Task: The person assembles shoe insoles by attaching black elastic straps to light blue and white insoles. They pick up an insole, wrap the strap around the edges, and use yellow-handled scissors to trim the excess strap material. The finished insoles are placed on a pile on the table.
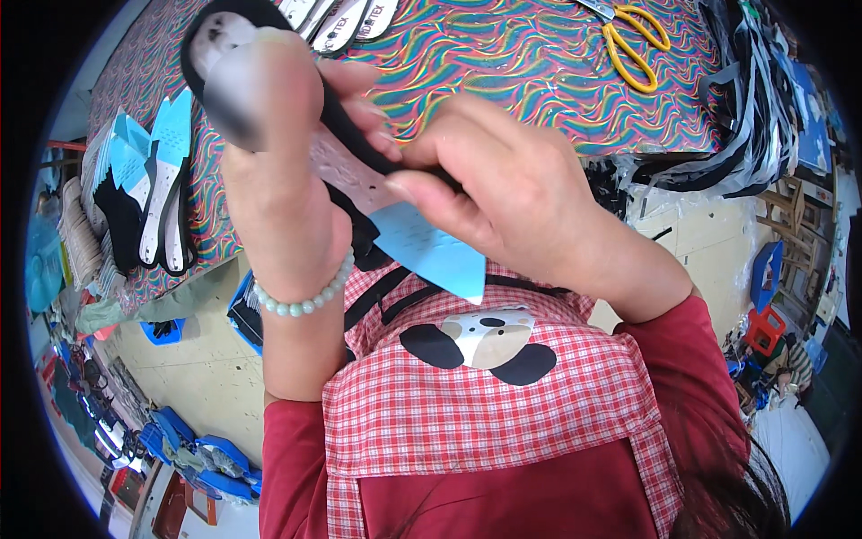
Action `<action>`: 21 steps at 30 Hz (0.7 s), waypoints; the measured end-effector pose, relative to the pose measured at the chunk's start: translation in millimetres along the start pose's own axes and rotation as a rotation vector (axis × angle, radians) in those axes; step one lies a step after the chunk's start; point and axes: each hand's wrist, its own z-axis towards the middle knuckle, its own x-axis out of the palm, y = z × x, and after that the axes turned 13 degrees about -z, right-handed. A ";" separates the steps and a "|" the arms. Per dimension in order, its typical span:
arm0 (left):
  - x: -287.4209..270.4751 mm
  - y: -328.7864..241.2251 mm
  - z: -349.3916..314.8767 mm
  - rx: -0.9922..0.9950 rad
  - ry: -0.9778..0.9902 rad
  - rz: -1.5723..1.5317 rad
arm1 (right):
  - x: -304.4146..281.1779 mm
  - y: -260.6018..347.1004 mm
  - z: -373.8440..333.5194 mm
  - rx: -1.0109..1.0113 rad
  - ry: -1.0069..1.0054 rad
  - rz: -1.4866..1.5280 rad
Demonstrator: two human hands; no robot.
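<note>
Nearest the camera is the person's own chest: a red-and-white checked apron point(467, 404) with a black-and-white animal patch, worn over red sleeves.

Just above it, held up in the air between apron and table, is one shoe insole point(377, 193). Its long axis runs on a slant from upper left to lower right — the pale blue end points down and to the right, toward the apron, and the other end, wrapped in black material, points up and to the left. The middle stretch shows a whitish, perforated face.

The left hand point(274, 180) grips the upper part of the insole; its fingers curl around the black edge from behind and close on it, with the thumb side toward the camera. A bracelet of pale green beads point(305, 296) sits on that wrist. The right hand point(503, 193) comes in from the right, its fingers bunched together and pinching the insole's edge near the middle, thumb tip pressed on the whitish face. The two hands are close, almost touching.

Farther off lies the table under a cloth point(521, 63) of wavy, many-coloured stripes. At its left edge is a stack of insoles point(157, 180) in pale blue, white and black — too overlapped to count surely. At the top edge, about three more insoles point(346, 22) show in part. One pair of yellow-handled scissors point(633, 40) lies at the far right, beside a heap of black straps point(745, 117).
</note>
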 end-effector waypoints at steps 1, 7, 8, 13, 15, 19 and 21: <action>4.2 2.7 -0.8 0.056 0.025 0.043 | 1.2 -3.2 2.6 -0.025 -0.073 0.053; 4.0 12.8 -23.8 0.152 0.072 0.029 | 10.5 -3.7 -13.1 0.185 -0.130 0.503; 1.7 14.4 -24.9 0.160 0.051 -0.016 | 14.5 -3.9 -19.1 0.262 -0.119 0.559; 5.9 12.0 -30.6 0.274 -0.047 0.095 | 5.9 -4.2 -25.4 0.236 0.082 0.415; 1.2 16.1 -27.7 0.352 0.070 0.194 | 2.6 -4.4 -15.5 0.161 0.113 0.382; -6.9 -1.0 -18.1 0.201 0.266 0.096 | 3.9 1.3 -5.8 0.058 0.024 0.460; -15.0 -2.4 -18.5 0.008 0.433 0.094 | 5.8 5.7 -6.2 0.095 -0.006 0.597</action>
